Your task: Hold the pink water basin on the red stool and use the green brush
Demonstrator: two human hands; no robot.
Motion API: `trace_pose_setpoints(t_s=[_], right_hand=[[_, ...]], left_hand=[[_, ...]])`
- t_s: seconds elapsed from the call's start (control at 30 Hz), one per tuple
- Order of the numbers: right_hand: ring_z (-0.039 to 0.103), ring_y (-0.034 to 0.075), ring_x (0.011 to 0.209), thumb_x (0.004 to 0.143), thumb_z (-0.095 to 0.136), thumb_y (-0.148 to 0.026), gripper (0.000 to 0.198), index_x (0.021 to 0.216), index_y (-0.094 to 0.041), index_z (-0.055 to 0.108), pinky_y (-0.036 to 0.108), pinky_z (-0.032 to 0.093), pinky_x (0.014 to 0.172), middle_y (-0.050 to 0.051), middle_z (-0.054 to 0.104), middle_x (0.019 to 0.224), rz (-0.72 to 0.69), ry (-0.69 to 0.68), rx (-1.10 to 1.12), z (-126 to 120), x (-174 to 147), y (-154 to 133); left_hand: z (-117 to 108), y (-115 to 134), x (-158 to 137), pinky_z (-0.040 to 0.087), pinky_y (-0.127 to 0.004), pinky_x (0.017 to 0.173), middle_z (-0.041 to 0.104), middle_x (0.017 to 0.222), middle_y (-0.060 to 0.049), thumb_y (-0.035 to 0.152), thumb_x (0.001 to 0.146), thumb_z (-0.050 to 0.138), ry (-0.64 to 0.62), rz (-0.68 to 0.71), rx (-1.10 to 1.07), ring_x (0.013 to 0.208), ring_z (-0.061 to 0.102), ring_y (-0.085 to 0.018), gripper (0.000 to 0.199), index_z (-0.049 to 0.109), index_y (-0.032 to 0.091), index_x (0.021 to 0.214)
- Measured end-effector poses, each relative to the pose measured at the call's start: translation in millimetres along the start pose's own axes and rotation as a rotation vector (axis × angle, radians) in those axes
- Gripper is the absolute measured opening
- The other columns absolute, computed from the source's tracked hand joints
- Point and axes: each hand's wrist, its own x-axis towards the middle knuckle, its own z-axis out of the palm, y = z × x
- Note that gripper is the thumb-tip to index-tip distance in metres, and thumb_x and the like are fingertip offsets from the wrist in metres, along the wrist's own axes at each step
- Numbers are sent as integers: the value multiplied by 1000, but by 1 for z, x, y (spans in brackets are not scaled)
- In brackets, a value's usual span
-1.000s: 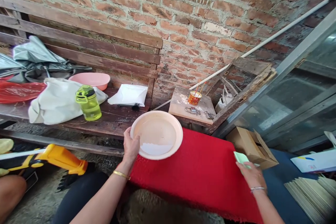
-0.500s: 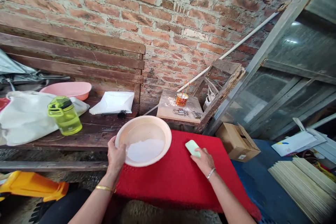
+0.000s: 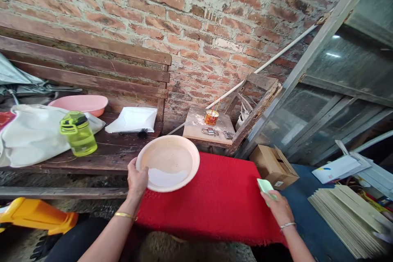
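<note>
My left hand [image 3: 138, 178] grips the left rim of a cream plastic basin [image 3: 196, 159], with the thumb over its inner side. Shallow water [image 3: 167, 179] in it reflects a white patch of light. The basin is at the left end of a red cloth-covered table [image 3: 221, 196]; whether it rests there or is held up, I cannot tell. At the cloth's right edge, my right hand [image 3: 278, 206] is closed on a flat, pale green rounded block [image 3: 264, 185]. My fingers and palm hide part of the block, so its kind is unclear.
A wooden bench [image 3: 104, 149] on the left carries a green water bottle [image 3: 79, 135], a white bag [image 3: 33, 137] and a pink basin [image 3: 82, 103]. Behind the table, a small stand [image 3: 196, 133] holds a patterned cup [image 3: 211, 118] and padlocks. A cardboard box [image 3: 267, 166] is on the right.
My right hand has moved right with the pale green block, from the cloth's middle right to its right edge. My left hand still grips the basin, whose water reflection has changed shape.
</note>
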Motion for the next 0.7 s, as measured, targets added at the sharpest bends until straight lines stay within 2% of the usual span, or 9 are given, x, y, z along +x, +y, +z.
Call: trace_pose_setpoints(t_s=[0.1, 0.23, 0.3, 0.37, 0.43, 0.5, 0.6, 0.7], right_hand=[[66, 24, 82, 79, 59, -54, 38, 102, -26, 71, 35, 52, 76, 6, 66, 91, -136, -92, 28, 39, -14, -64], [63, 20, 90, 77, 72, -43, 29, 103, -32, 72, 32, 46, 86, 1, 64, 103, -388, -215, 52, 85, -41, -143], [61, 21, 98, 76, 76, -40, 29, 103, -33, 72, 33, 43, 92, 0, 63, 105, -465, -252, 56, 100, -49, -168], [59, 22, 101, 75, 77, -39, 30, 104, -34, 72, 34, 42, 94, 0, 62, 106, -485, -273, 54, 108, -48, -177], [59, 21, 98, 77, 76, -40, 31, 107, -34, 72, 33, 43, 91, 0, 62, 106, -448, -280, 42, 108, -38, -169], [60, 21, 93, 79, 72, -43, 32, 110, -34, 71, 32, 44, 87, 0, 61, 104, -364, -270, 18, 102, -21, -143], [63, 21, 90, 82, 65, -50, 36, 113, -32, 70, 33, 47, 85, 1, 61, 104, -179, -223, -37, 80, 11, -84], [66, 23, 86, 80, 60, -57, 44, 112, -29, 69, 35, 51, 82, 3, 62, 97, 20, -169, -91, 44, 35, -20]], left_hand=[[0, -5, 4, 49, -45, 98, 60, 102, -4, 18, 72, 64, 1, 12, 6, 92, 60, -23, 60, 55, 20, 131], [1, -15, 10, 49, -45, 97, 59, 101, -2, 20, 69, 65, 8, 42, -25, 91, 60, -22, 62, 54, 21, 130], [1, -21, 13, 50, -44, 97, 59, 101, -2, 22, 68, 66, 11, 60, -40, 90, 60, -21, 62, 55, 22, 130], [1, -26, 15, 50, -44, 97, 60, 101, -1, 23, 68, 67, 29, 74, -32, 90, 60, -21, 62, 55, 22, 129], [1, -28, 17, 50, -45, 97, 60, 101, -1, 25, 67, 68, 45, 77, -15, 90, 60, -21, 62, 56, 23, 127], [1, -30, 18, 51, -45, 97, 60, 102, -1, 25, 67, 68, 43, 79, -15, 89, 60, -21, 61, 56, 22, 127], [2, -32, 19, 51, -44, 96, 60, 102, -1, 24, 66, 68, 34, 81, -47, 89, 60, -20, 62, 56, 22, 127], [4, -34, 20, 51, -44, 96, 60, 102, -1, 23, 66, 69, 29, 77, -83, 90, 60, -20, 63, 56, 22, 127]])
